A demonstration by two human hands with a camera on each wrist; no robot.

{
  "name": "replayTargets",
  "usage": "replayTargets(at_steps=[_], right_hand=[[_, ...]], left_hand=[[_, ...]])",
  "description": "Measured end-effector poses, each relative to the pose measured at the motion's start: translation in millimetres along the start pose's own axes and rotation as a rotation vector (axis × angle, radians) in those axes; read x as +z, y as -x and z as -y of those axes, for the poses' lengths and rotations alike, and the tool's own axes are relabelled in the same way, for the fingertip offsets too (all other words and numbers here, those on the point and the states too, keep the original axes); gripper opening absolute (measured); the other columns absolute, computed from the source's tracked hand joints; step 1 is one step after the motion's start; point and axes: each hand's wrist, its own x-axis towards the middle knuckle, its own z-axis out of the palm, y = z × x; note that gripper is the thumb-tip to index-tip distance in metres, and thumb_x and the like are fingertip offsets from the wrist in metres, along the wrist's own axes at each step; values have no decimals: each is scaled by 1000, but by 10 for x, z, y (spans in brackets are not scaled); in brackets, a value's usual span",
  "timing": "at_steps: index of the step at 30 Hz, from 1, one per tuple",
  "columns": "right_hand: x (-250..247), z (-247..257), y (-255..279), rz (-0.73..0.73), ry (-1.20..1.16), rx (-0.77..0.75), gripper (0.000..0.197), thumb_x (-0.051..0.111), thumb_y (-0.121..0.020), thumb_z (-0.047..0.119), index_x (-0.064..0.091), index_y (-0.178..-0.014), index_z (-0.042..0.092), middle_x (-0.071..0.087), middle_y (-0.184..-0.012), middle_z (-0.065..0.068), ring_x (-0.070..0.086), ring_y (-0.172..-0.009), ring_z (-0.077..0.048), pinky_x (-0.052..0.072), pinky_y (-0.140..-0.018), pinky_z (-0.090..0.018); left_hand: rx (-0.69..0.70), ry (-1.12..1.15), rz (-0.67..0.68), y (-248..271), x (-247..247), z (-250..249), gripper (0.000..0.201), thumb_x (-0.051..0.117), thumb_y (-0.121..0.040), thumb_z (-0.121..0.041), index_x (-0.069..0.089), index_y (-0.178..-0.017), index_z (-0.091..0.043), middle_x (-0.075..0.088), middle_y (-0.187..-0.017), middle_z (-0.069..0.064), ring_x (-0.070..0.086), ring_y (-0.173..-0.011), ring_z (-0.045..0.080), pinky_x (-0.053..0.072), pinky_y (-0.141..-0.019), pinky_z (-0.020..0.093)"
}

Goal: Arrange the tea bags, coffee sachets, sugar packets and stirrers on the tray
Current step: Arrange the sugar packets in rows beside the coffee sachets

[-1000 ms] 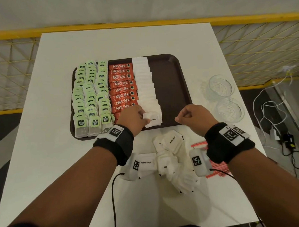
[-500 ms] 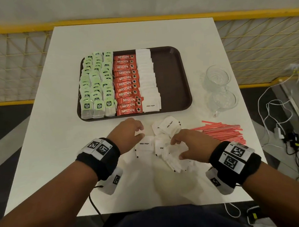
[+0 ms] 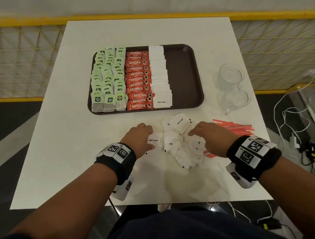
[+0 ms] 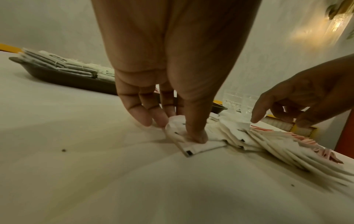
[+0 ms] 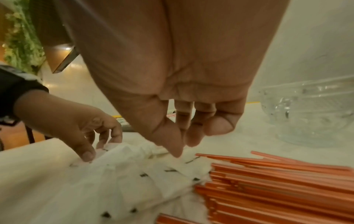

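The brown tray point(image 3: 184, 75) holds rows of green tea bags point(image 3: 107, 80), a column of red coffee sachets point(image 3: 139, 79) and a column of white sugar packets point(image 3: 159, 75). Its right part is bare. Loose sugar packets point(image 3: 182, 149) lie heaped on the table in front of the tray. My left hand point(image 3: 150, 139) pinches one sugar packet point(image 4: 193, 145) at the heap's left edge, thumb on top and fingers behind. My right hand point(image 3: 192, 133) hovers over the heap's right side; its thumb tip point(image 5: 176, 152) touches a packet and its fingers curl loosely, holding nothing. Red stirrers point(image 3: 235, 128) lie to the right.
Two glass cups point(image 3: 232, 86) stand right of the tray, behind the stirrers point(image 5: 277, 181). The white table point(image 3: 63, 146) ends just before my body. Cables and a power strip point(image 3: 298, 145) lie on the floor to the right. A yellow mesh railing runs behind the table.
My left hand left the tray's sugar column and came back to the heap, where it now pinches a packet. My right hand moved back and down onto the heap's right side.
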Motion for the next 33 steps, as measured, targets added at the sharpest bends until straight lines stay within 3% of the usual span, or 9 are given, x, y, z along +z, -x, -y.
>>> replayTargets(at_steps=[4,10,14,18,21,26,28,30,33], right_hand=[[25,-44,-29,24,106,-37,73,64,-80,1,43,-142,33,44,-138,4,48,-117,-21,44,-100,-36],[11,20,-95,9,266,-83,62,58,-90,12,39,-143,36,45,-129,0,46,-112,-23,45,-94,-38],[-72,13,-153,8,324,-95,51,71,-85,23,52,-130,37,46,-124,1,44,-112,-21,42,-89,-34],[-128,18,-190,-2,382,-122,44,76,-80,29,57,-119,34,45,-123,2,43,-114,-21,38,-88,-33],[-159,22,-218,7,423,-161,39,76,-78,30,58,-113,31,48,-122,5,44,-114,-20,39,-89,-35],[-179,-21,-256,32,413,-95,22,66,-82,30,46,-87,35,48,-93,3,53,-101,-25,38,-83,-34],[-213,-33,-243,37,381,-43,18,64,-85,35,51,-97,37,46,-96,1,51,-100,-27,37,-79,-31],[-235,-55,-253,49,365,-6,26,63,-86,38,56,-111,43,50,-106,0,49,-104,-27,36,-79,-29],[-278,-25,-282,89,376,-2,34,62,-87,41,58,-121,46,56,-116,3,47,-107,-27,41,-93,-34]], left_hand=[[-38,14,38,-26,-30,-7,45,74,-84,-34,50,-117,-16,55,-115,7,57,-100,25,48,-85,35],[-32,-115,83,-45,-38,-48,45,67,-89,-40,55,-122,-12,52,-119,11,54,-107,28,45,-90,35],[-49,-95,90,-45,-26,-63,45,67,-89,-37,53,-122,-10,51,-123,11,55,-108,29,46,-90,36],[-78,80,79,-35,-19,-19,45,75,-84,-27,48,-117,-12,61,-113,8,57,-94,23,46,-76,31],[-89,79,81,-32,-54,36,40,76,-83,-29,55,-113,-13,61,-111,5,53,-92,20,41,-76,28],[-79,138,70,-35,-201,94,22,70,-87,-30,57,-98,-16,62,-103,6,52,-87,19,37,-71,27],[-78,267,39,-24,-291,104,19,68,-90,-25,54,-99,-15,62,-103,7,57,-85,20,46,-68,29],[-92,473,43,2,-387,94,19,62,-94,-19,51,-108,-12,60,-103,4,66,-90,23,57,-77,37],[-74,614,43,13,-528,102,26,57,-98,-18,46,-120,-11,60,-112,5,71,-96,24,59,-84,43]])
